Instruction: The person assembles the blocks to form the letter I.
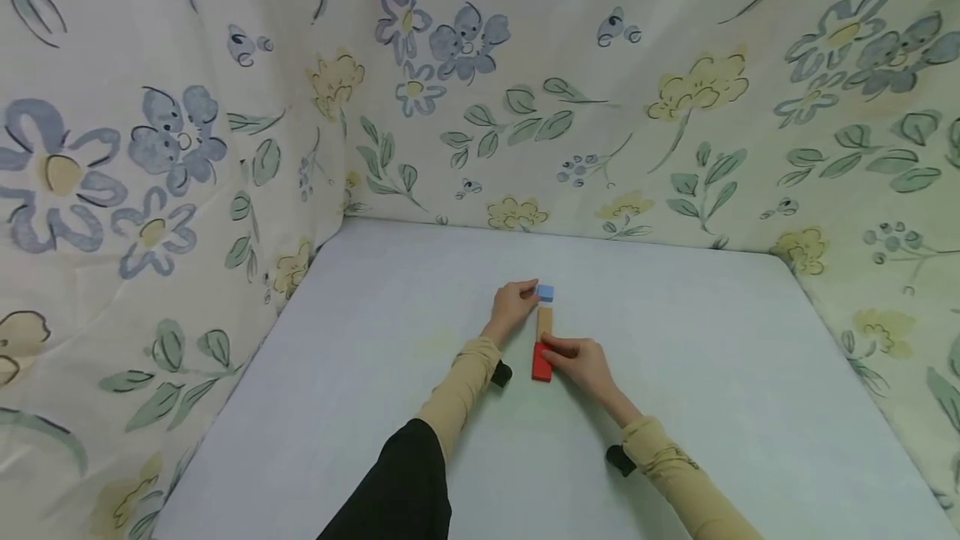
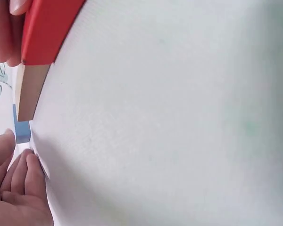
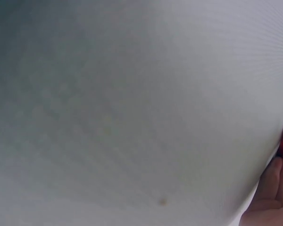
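Note:
A red block [image 1: 542, 362], a narrower tan wooden block [image 1: 545, 322] and a small blue block [image 1: 546, 293] form a line on the white table, running away from me. Red and tan touch; in the head view a small gap parts tan from blue. My left hand [image 1: 514, 305] is at the blue block's left side, thumb and fingers apart; the left wrist view shows its fingertips just short of the blue block [image 2: 22, 130]. From the right, my right hand [image 1: 583, 362] holds the red block near its far end. Only part of that grip shows in the right wrist view.
The white table [image 1: 375, 373] spreads to both sides of the blocks. A flower-patterned curtain [image 1: 465, 132] hangs behind the table and along its left and right sides. A black wrist camera [image 1: 620, 460] sits under the right forearm, another under the left.

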`<state>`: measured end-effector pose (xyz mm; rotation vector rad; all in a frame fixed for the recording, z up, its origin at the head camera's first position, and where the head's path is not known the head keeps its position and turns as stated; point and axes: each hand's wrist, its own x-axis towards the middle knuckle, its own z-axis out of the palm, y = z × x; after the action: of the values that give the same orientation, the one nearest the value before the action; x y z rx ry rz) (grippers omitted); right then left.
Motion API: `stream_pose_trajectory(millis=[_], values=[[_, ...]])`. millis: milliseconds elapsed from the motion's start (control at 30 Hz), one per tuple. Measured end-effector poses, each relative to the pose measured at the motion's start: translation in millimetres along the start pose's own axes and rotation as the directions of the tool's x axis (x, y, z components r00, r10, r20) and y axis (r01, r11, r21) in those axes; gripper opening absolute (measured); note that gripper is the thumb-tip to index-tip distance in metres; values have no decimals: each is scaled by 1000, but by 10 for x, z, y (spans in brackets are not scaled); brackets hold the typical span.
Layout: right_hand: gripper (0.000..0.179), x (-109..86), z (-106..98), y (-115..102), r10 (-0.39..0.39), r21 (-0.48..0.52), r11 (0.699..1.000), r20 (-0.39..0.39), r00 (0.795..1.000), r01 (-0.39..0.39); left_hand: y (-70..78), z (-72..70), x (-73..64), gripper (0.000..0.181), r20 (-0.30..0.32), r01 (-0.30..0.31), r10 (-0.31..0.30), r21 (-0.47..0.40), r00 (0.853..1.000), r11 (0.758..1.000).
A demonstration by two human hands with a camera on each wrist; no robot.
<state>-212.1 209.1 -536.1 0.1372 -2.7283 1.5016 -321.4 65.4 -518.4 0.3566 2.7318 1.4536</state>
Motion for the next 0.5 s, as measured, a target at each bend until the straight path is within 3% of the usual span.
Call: stream_pose_trajectory(millis=[233, 367, 500], values=[[35, 36, -38, -5, -36, -50, 998, -13, 999, 36, 1, -13, -46, 33, -83, 73, -80, -86, 993, 994], [33, 59, -59, -25, -97, -126, 987, -9, 995, 95, 12, -69, -50, 31, -112, 11, -22, -102, 993, 995], [32, 53, -77, -43, -157, -206, 967, -15, 987, 151, 34, -142, -55, 30, -100, -73, 64, -98, 993, 992]])
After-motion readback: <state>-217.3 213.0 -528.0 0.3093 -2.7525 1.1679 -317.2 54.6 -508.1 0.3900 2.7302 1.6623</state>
